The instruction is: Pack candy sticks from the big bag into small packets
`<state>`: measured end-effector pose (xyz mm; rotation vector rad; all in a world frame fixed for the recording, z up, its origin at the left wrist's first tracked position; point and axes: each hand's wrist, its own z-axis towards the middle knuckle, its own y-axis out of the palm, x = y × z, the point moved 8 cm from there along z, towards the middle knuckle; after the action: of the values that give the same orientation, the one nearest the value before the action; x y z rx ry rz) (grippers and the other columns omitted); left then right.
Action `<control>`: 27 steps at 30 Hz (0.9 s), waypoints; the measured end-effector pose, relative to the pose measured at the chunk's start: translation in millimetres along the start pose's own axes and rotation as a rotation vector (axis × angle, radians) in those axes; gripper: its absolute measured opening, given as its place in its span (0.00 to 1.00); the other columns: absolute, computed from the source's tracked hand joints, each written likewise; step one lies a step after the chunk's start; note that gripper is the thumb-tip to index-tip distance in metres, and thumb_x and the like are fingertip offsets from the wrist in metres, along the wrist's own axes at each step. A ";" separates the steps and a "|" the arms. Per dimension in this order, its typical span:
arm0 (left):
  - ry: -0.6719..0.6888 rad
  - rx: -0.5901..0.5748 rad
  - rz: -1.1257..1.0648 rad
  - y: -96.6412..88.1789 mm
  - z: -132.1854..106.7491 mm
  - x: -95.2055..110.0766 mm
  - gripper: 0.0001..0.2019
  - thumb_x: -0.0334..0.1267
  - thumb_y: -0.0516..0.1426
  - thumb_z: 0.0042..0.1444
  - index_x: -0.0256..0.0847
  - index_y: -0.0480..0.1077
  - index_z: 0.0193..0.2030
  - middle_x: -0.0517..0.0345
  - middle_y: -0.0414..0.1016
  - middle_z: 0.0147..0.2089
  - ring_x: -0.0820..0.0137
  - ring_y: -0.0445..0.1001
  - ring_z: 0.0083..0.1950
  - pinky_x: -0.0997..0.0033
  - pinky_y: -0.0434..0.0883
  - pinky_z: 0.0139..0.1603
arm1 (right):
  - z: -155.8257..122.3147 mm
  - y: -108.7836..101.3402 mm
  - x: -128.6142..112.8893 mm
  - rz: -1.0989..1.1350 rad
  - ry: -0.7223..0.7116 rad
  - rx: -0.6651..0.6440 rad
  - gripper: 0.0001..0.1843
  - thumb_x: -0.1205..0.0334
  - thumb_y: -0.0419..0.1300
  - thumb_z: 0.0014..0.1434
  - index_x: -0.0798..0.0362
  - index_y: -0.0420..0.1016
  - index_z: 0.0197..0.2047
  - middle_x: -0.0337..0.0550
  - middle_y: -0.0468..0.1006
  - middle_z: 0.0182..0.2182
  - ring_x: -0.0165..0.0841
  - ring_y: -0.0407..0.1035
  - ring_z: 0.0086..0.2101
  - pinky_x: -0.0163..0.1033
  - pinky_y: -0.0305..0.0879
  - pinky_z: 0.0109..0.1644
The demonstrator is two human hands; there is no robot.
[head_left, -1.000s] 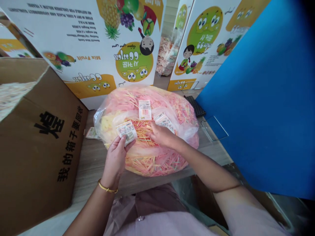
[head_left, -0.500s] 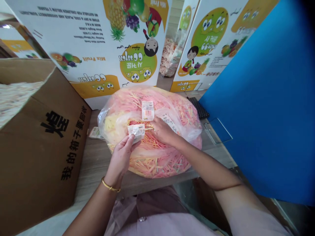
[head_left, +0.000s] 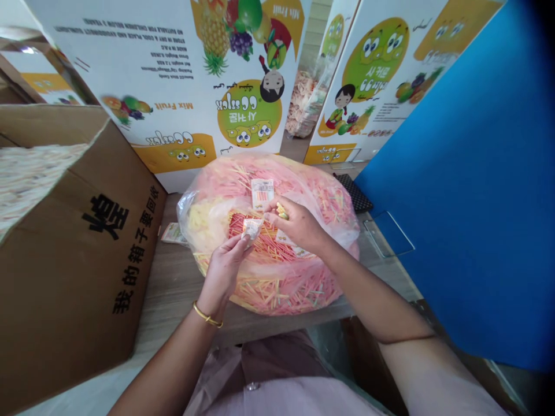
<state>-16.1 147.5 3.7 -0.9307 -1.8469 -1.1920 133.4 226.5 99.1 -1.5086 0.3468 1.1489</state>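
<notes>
A large clear plastic bag (head_left: 281, 297) full of thin pink and yellow candy sticks lies on the table, its mouth open on top. Over the opening, my left hand (head_left: 228, 257) pinches a small printed sachet (head_left: 252, 227) between thumb and fingers. To its right, my right hand (head_left: 299, 225) is closed around a few candy sticks (head_left: 282, 211), their pale ends showing beside the curled fingers. Another sachet (head_left: 262, 193) rests on the bag just behind my hands. More sachets (head_left: 288, 241) lie partly hidden under my right hand.
At left stands a brown carton (head_left: 69, 248) heaped with pale packets. White printed cartons (head_left: 173, 69) line the back, and a blue panel (head_left: 459, 190) rises at right. A dark patterned object (head_left: 358, 196) and a wire handle (head_left: 390, 234) sit near it. One sachet (head_left: 174, 233) lies on the table (head_left: 173, 289).
My right hand has lifted out of the sticks with a few in its grip. The sachet in my left hand has turned and now looks narrower. The view has shifted slightly.
</notes>
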 end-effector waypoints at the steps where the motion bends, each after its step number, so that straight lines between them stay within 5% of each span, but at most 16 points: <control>1: 0.000 -0.006 0.002 1.5 0.3 -0.2 0.20 0.49 0.73 0.43 0.39 0.83 0.39 0.49 0.85 0.47 0.60 0.80 0.53 0.58 0.72 0.60 | -3.5 4.4 -7.8 -0.074 -0.003 -0.037 0.11 0.52 0.58 0.66 0.50 0.73 0.45 0.37 0.77 0.34 0.31 0.68 0.32 0.36 0.58 0.37; 5: 0.022 -0.052 0.019 8.7 -3.1 2.6 0.19 0.50 0.72 0.46 0.39 0.83 0.41 0.50 0.85 0.46 0.59 0.80 0.54 0.58 0.71 0.62 | -6.4 25.2 -11.0 -0.432 0.038 -0.152 0.09 0.59 0.58 0.66 0.52 0.74 0.47 0.44 0.80 0.37 0.36 0.71 0.36 0.38 0.56 0.39; 7: 0.033 -0.088 0.022 11.6 -6.3 4.2 0.19 0.51 0.71 0.49 0.40 0.83 0.43 0.50 0.85 0.46 0.58 0.80 0.55 0.57 0.71 0.64 | -2.8 31.5 -5.0 -0.393 0.003 -0.179 0.07 0.60 0.57 0.67 0.53 0.74 0.44 0.45 0.80 0.38 0.36 0.71 0.38 0.38 0.57 0.39; 12: 0.054 -0.068 0.009 5.4 -9.4 3.0 0.17 0.50 0.70 0.50 0.40 0.83 0.42 0.51 0.84 0.51 0.59 0.79 0.56 0.58 0.72 0.64 | 8.2 21.2 12.0 0.342 0.053 -0.164 0.14 0.48 0.54 0.68 0.50 0.70 0.44 0.33 0.71 0.26 0.29 0.66 0.25 0.35 0.62 0.32; 15: 0.065 -0.058 0.042 1.5 -8.1 -1.7 0.16 0.48 0.69 0.51 0.39 0.83 0.42 0.50 0.85 0.49 0.60 0.79 0.55 0.59 0.72 0.63 | 15.7 5.7 11.1 0.738 0.102 -0.019 0.20 0.40 0.59 0.64 0.48 0.66 0.44 0.25 0.57 0.20 0.25 0.53 0.18 0.34 0.61 0.26; 18: 0.080 -0.085 0.111 0.6 -6.8 -6.3 0.15 0.48 0.68 0.55 0.41 0.84 0.43 0.52 0.85 0.48 0.61 0.79 0.54 0.62 0.72 0.62 | 20.9 -2.1 3.3 0.878 0.084 0.148 0.23 0.37 0.60 0.63 0.47 0.61 0.34 0.26 0.49 0.20 0.24 0.45 0.18 0.32 0.57 0.23; 22: 0.100 -0.113 0.188 0.6 -6.4 -7.5 0.15 0.49 0.66 0.57 0.42 0.84 0.46 0.53 0.85 0.48 0.60 0.79 0.54 0.63 0.71 0.62 | 19.9 3.8 -10.0 0.788 -0.001 0.252 0.31 0.30 0.51 0.66 0.47 0.51 0.27 0.30 0.52 0.20 0.26 0.50 0.20 0.34 0.58 0.26; 27: 0.104 -0.135 0.159 3.0 -6.6 -5.0 0.16 0.48 0.66 0.57 0.42 0.83 0.47 0.52 0.85 0.49 0.59 0.79 0.56 0.61 0.71 0.63 | 10.3 18.7 -19.2 0.485 -0.133 0.166 0.30 0.32 0.45 0.69 0.47 0.58 0.28 0.36 0.64 0.24 0.29 0.63 0.27 0.38 0.66 0.39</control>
<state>-9.8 141.4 2.5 -1.0492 -1.5951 -1.2534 105.4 222.8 104.7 -1.2258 0.7256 1.5496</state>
